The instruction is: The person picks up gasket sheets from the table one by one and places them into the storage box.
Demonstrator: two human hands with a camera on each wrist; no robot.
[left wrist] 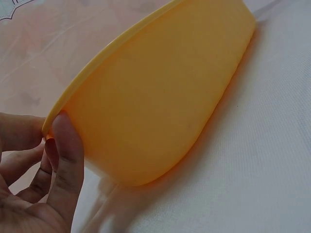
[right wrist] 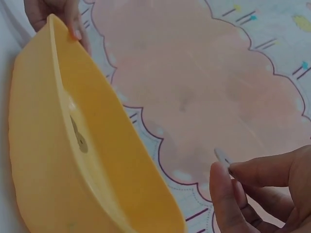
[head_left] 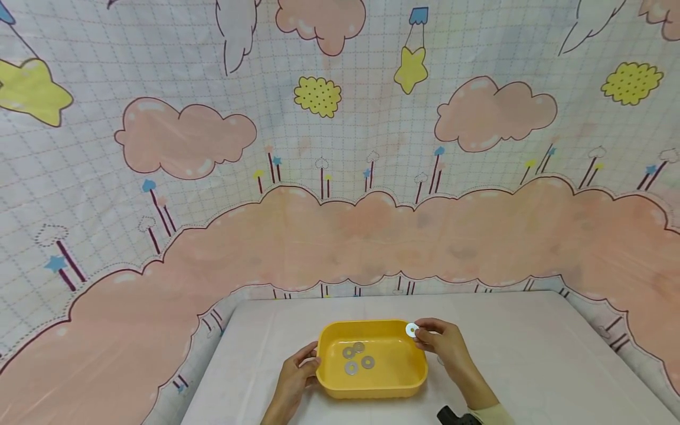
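Observation:
A shallow yellow plastic tray (head_left: 372,390) with rounded corners sits on the white table. Several flat metal washers (head_left: 368,362) lie inside it, toward its left half. My left hand (head_left: 295,373) grips the tray's left rim; in the left wrist view the thumb (left wrist: 68,160) presses the outer wall just below the lip. Above the tray's right back corner, my right hand (head_left: 443,345) pinches another washer (head_left: 411,329) between thumb and forefinger. The right wrist view shows that washer (right wrist: 223,158) held nearly edge-on, apart from the tray.
On the table, partly hidden behind the right hand, lies a pale round piece (head_left: 440,361), probably one more washer. A white cloth covers the table (head_left: 542,354). Behind it hangs a curtain (head_left: 372,236) printed with clouds and stars. A black device (head_left: 457,415) is at the right wrist.

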